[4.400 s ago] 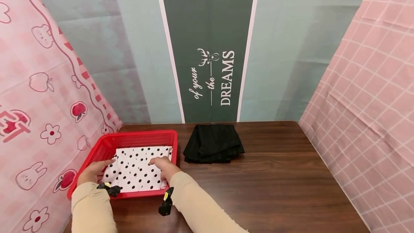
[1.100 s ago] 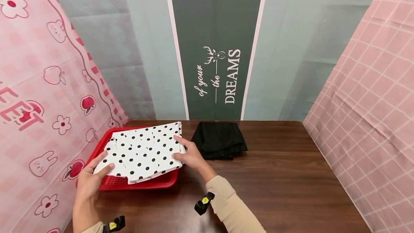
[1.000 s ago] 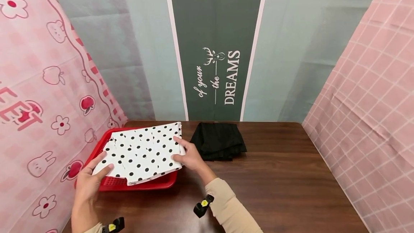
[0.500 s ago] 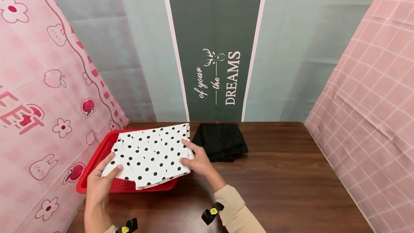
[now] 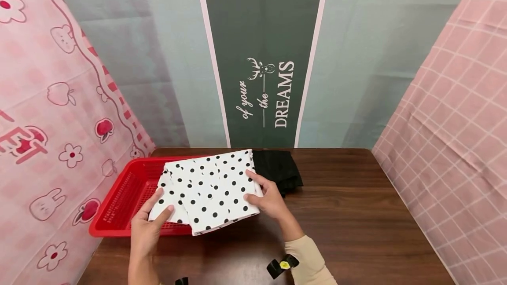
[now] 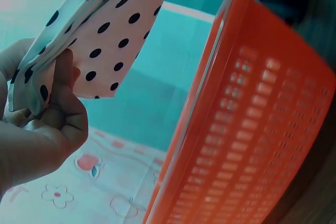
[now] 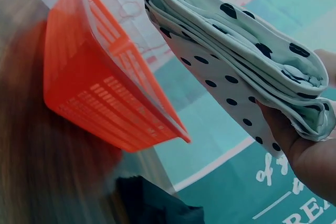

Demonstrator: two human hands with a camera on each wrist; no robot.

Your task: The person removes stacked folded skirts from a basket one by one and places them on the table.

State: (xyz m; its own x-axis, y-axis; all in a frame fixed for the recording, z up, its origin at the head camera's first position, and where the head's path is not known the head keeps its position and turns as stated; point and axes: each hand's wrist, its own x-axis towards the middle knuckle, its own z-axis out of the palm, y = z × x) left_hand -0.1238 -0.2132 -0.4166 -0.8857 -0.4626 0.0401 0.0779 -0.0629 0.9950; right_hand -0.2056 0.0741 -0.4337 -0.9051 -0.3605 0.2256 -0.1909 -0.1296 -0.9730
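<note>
A folded white cloth with black polka dots [image 5: 214,188] is held up in the air, partly over the red basket and tilted. My left hand [image 5: 146,228] pinches its left edge, thumb on top and fingers underneath. At the opposite edge, my right hand [image 5: 271,201] grips the cloth in the same way. Several stacked layers of the polka-dot cloth [image 7: 226,51] show edge-on in the right wrist view. The red basket [image 5: 119,206] sits below on the left; the cloth hides much of its right side.
Behind the raised cloth, a folded black cloth [image 5: 279,168] lies at the back of the brown wooden table [image 5: 336,223]. A pink patterned curtain [image 5: 71,113] borders the left, and a pink checked one [image 5: 447,122] the right.
Both hands first reached into the basket at the polka-dot cloth. They then gripped and lifted it, and have since carried it right, uncovering the basket's left part and covering some black cloth.
</note>
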